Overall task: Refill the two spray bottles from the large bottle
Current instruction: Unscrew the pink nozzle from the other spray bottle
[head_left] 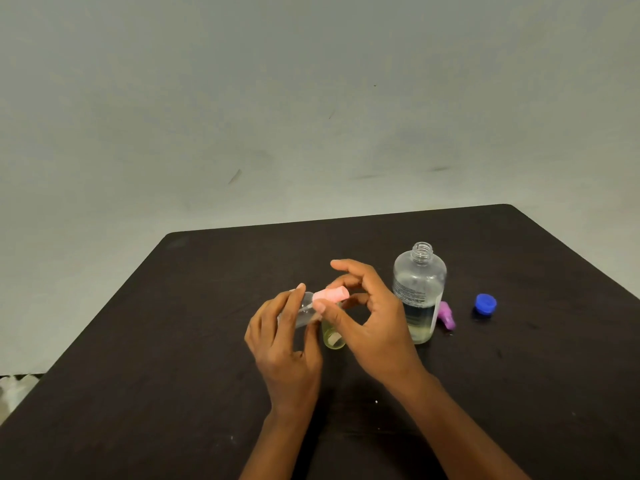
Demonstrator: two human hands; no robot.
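Gripping a small clear plastic spray bottle in the left hand, fingers curling round its body, tilting it above the middle of the dark tabletop. Pinching its pink plastic spray top between thumb and fingertips of the right hand, index finger lifting free. Standing just behind, partly hidden: a small clear bottle of yellowish liquid. Standing uncapped toward the right edge: a large clear plastic bottle, pale liquid filling its lower part. Lying beside its base, a purple plastic spray top; sitting farther right, a round blue plastic cap.

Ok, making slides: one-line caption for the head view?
Left hand holds a clear spray bottle, right hand pinches its pink spray top; large bottle stands uncapped at right.
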